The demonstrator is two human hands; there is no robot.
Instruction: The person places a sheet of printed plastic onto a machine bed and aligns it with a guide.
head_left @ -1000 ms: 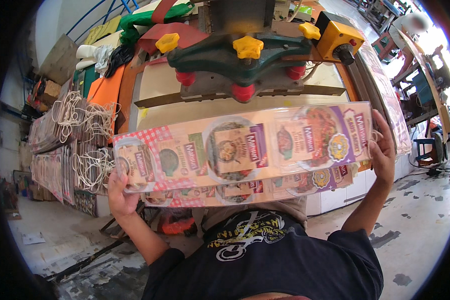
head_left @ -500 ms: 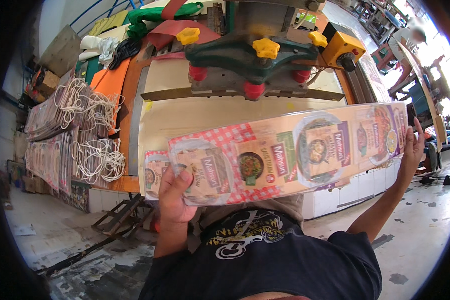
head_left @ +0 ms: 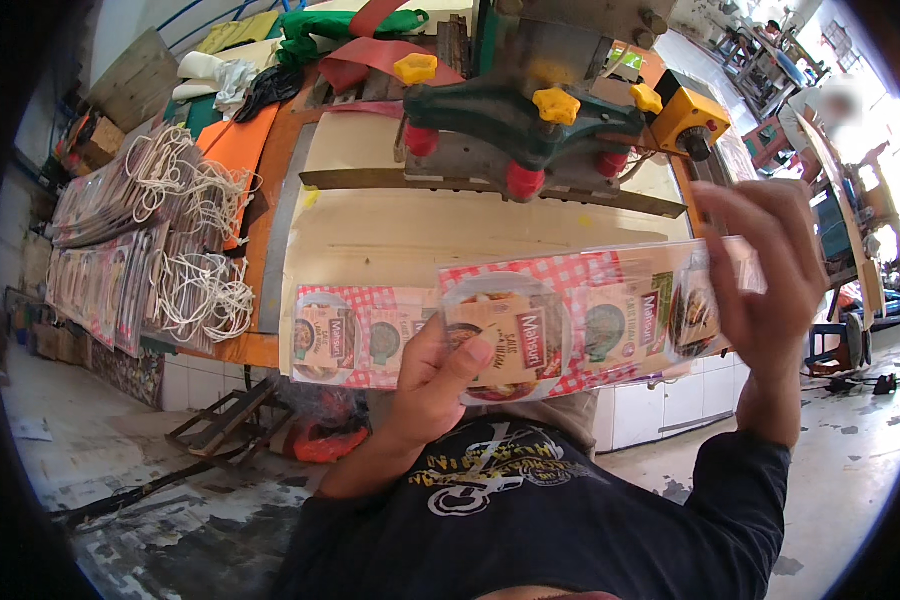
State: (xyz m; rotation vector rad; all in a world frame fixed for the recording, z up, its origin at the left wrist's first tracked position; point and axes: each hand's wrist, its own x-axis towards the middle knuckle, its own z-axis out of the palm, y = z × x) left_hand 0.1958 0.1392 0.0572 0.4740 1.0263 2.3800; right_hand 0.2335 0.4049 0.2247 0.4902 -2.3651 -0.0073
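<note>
My left hand (head_left: pixel 432 385) grips the left end of a long printed plastic-covered strip (head_left: pixel 605 315) with red-and-white checks and pictures of food, thumb on top. The strip is held up over the front edge of the worktable. My right hand (head_left: pixel 770 270), smeared by motion, is raised in front of the strip's right part and hides it. Its fingers look apart, with nothing seen in them. Under the held strip, a similar printed strip (head_left: pixel 345 338) lies along the table's front edge, partly covered.
A dark green press head (head_left: pixel 530 125) with yellow knobs and red feet stands over the cream work surface (head_left: pixel 390 235), a metal bar below it. At left are stacked printed sheets with white cords (head_left: pixel 120 270). A yellow control box (head_left: pixel 688 120) sits at right.
The held strip has moved right and its left end now sits nearer the middle. My right hand has left its right end and come inward. More of the lower strip shows.
</note>
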